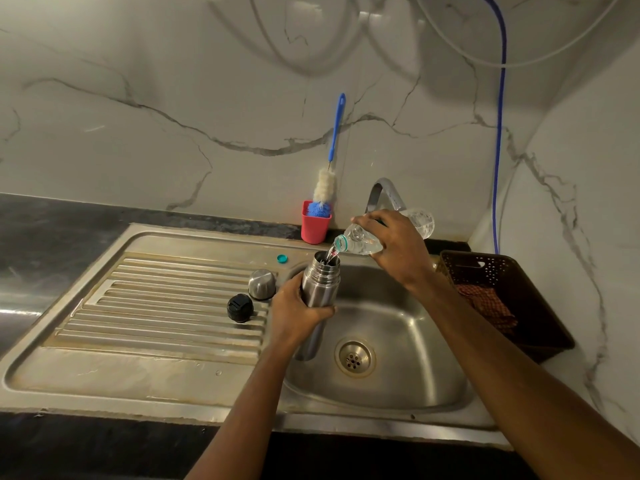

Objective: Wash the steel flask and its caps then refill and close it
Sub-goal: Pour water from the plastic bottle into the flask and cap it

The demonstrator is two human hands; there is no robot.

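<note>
My left hand (298, 308) grips the open steel flask (320, 280) upright over the left side of the sink basin (398, 375). My right hand (394, 247) holds a clear plastic water bottle (363, 241) tilted down to the left, its mouth just above the flask's opening, and water runs from it into the flask. On the ribbed drainboard (156, 306) to the left of the flask stand the steel outer cap (261, 284) and the black inner cap (239, 308). A small teal bottle cap (282, 258) lies on the sink's back ledge.
A red cup (314, 221) with a blue-handled bottle brush (333, 150) stands at the wall behind the sink. The tap (384, 195) rises behind my right hand. A dark perforated basket (502, 299) holding a checked cloth sits at the right. A blue hose (498, 133) hangs down the wall.
</note>
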